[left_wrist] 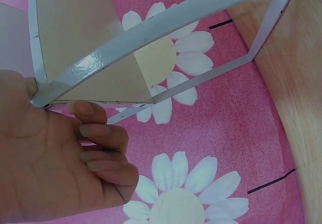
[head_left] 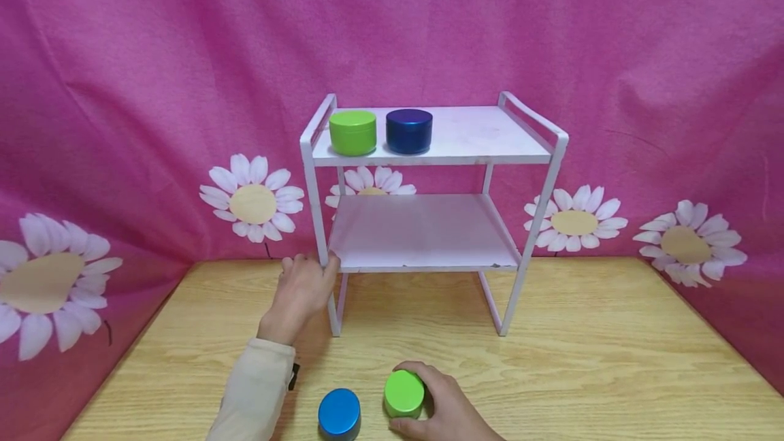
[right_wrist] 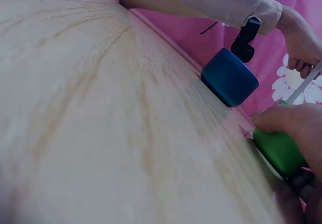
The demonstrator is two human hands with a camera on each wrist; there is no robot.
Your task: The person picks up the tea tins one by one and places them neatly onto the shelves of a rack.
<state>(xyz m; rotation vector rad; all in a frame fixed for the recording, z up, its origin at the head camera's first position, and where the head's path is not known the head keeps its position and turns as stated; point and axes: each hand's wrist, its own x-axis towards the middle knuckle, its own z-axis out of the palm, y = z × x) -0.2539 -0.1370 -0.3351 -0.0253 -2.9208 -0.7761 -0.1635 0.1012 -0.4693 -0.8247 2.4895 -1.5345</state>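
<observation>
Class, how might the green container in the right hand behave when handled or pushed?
The green container looks stiff, judging by its crisp round shape. Being squat, it would probably slide rather than tip if pushed across the wooden table. Its smooth surface may feel slightly slippery.

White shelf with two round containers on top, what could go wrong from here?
If the left hand, holding the shelf, tugs it, the upper green container and upper blue container might slide off its unrailed front. The left sleeve could knock the lower blue container near it. The right hand, holding the lower green container, might bump that one too.
</observation>
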